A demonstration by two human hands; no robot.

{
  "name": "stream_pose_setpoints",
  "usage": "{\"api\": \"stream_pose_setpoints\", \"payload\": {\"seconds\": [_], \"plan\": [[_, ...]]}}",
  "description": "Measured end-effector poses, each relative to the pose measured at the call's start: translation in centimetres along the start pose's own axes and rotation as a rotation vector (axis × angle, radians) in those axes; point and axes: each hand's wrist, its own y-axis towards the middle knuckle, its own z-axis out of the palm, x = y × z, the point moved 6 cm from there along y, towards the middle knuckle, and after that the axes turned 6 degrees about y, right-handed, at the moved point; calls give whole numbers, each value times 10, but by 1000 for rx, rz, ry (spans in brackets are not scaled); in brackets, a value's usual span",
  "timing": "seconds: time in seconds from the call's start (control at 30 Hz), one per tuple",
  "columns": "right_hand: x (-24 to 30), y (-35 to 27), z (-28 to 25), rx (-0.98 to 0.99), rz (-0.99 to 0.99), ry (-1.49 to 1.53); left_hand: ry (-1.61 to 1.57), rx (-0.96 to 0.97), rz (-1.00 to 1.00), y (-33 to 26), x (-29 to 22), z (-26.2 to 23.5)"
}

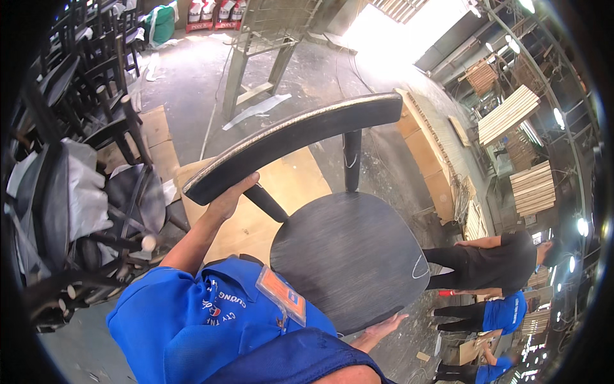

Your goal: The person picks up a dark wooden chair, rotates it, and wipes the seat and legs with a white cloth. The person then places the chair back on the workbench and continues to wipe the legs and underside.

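A black wooden chair (348,256) with a rounded seat and a curved backrest is tilted in front of me. My left hand (231,197) is closed round the left end of the backrest (300,134), thumb on its front and the other fingers hidden behind. At the seat's lower right edge, my right hand (382,328) bears against the rim with its fingers partly stretched out; some of its grip is hidden by the seat. A pale thread or loop (420,267) lies on the seat's right edge. Pale, rough-looking material runs along the backrest's top edge.
Stacked dark chairs (67,192), some with white wrapping, crowd the left. Cardboard (256,237) lies beneath the chair. A metal frame stand (256,70) is ahead. Several co-workers (486,259) stand at right, near stacked wooden slats (532,189). Red-and-white containers (214,13) stand at the back.
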Motion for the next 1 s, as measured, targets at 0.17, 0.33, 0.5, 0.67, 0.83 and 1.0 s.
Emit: {"api": "stream_pose_setpoints", "payload": {"seconds": [0.17, 0.33, 0.5, 0.67, 0.83, 1.0], "plan": [[-27, 110, 46, 44, 65, -29, 135, 13, -98, 83, 45, 56], [-74, 220, 121, 18, 167, -8, -24, -61, 25, 172, 70, 117], [-104, 305, 175, -23, 232, -196, 22, -103, -45, 245, 110, 144], [-173, 371, 216, -79, 325, -209, 24, -123, -67, 336, 159, 174], [-244, 432, 280, -105, 487, -181, 180, -96, -91, 464, 215, 205], [-360, 492, 336, -38, 604, -64, 155, -77, -74, 574, 271, 222]]}}
